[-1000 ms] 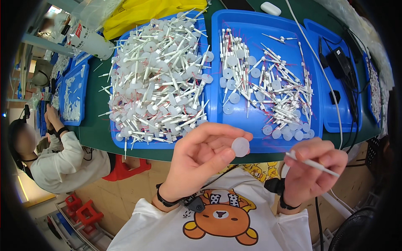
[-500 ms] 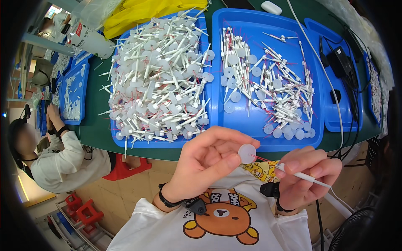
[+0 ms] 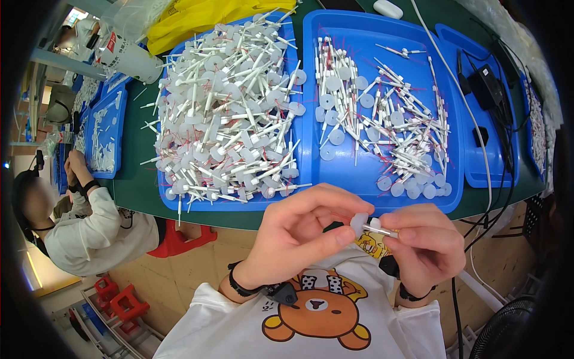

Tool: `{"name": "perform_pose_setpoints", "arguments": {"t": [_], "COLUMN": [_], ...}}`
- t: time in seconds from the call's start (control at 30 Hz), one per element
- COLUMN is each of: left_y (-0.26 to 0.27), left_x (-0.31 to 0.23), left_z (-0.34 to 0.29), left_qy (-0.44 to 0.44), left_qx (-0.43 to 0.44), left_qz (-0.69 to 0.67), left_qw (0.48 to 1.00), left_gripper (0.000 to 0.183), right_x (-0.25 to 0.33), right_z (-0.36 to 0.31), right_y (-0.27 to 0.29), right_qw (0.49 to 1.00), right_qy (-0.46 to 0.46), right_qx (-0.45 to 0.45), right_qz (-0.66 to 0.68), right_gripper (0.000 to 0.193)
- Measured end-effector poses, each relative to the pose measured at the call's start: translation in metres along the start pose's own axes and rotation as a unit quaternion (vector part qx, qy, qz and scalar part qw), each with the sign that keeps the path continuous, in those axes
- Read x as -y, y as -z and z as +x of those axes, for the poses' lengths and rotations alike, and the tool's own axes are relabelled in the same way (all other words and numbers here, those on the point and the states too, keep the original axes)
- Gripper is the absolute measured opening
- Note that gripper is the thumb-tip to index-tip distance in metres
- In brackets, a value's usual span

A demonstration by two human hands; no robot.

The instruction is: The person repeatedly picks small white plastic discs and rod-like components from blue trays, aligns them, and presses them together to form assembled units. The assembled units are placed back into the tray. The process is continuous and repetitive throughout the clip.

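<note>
My left hand [image 3: 305,233] pinches a translucent white disc [image 3: 358,224] between thumb and fingers, with a thin red wire running by the fingertips. From the other side my right hand [image 3: 431,239] grips a slim white rod with a metal section [image 3: 381,230]. The rod's tip meets the disc or lies right against it; which one I cannot tell. Most of the rod is hidden in the right fingers. Both hands are in front of a blue tray [image 3: 308,173] holding white rods, discs and red wires. A second blue tray [image 3: 239,207] to its left is heaped with the same kind of parts.
A black power adapter [image 3: 485,85] and cables lie over another blue tray [image 3: 472,175] at the right. Behind the trays are a yellow bag [image 3: 197,24] and a white container [image 3: 134,60]. A co-worker [image 3: 89,221] sits at the left, near red stools [image 3: 127,303].
My right hand has moved left and turned the rod, bringing its metal end to the disc. The disc has tilted edge-on. The red wires between the hands no longer stretch across a gap.
</note>
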State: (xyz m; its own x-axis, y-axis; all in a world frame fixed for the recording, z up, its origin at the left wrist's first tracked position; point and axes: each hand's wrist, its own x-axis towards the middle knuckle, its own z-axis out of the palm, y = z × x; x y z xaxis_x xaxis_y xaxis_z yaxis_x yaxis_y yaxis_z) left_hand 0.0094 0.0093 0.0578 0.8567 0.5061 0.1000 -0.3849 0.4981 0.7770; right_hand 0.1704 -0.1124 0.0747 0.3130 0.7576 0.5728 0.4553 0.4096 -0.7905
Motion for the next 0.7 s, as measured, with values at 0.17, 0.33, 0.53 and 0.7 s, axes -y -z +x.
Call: {"name": "perform_pose_setpoints", "arguments": {"t": [0.17,0.33,0.53,0.7], "left_y": [-0.008,-0.014,-0.012,-0.012], "left_x": [-0.007,-0.012,-0.019,-0.023], "left_z": [-0.003,-0.006,-0.003,-0.003], "left_qy": [0.007,-0.024,-0.119,-0.1], "left_qx": [-0.054,-0.051,0.018,0.033], "left_qz": [0.093,0.21,0.368,0.362], "left_qw": [0.994,0.976,0.922,0.926], "left_gripper": [0.032,0.027,0.026,0.026], "right_x": [0.011,0.018,0.023,0.024], "right_z": [0.008,0.011,0.005,0.004], "right_y": [0.011,0.015,0.016,0.019], "right_qw": [0.991,0.96,0.961,0.965], "right_qy": [-0.002,0.042,0.012,-0.184], "right_qx": [0.033,0.121,0.16,0.184], "right_qz": [-0.133,-0.248,-0.227,-0.024], "right_gripper": [0.037,0.037,0.028,0.017]}}
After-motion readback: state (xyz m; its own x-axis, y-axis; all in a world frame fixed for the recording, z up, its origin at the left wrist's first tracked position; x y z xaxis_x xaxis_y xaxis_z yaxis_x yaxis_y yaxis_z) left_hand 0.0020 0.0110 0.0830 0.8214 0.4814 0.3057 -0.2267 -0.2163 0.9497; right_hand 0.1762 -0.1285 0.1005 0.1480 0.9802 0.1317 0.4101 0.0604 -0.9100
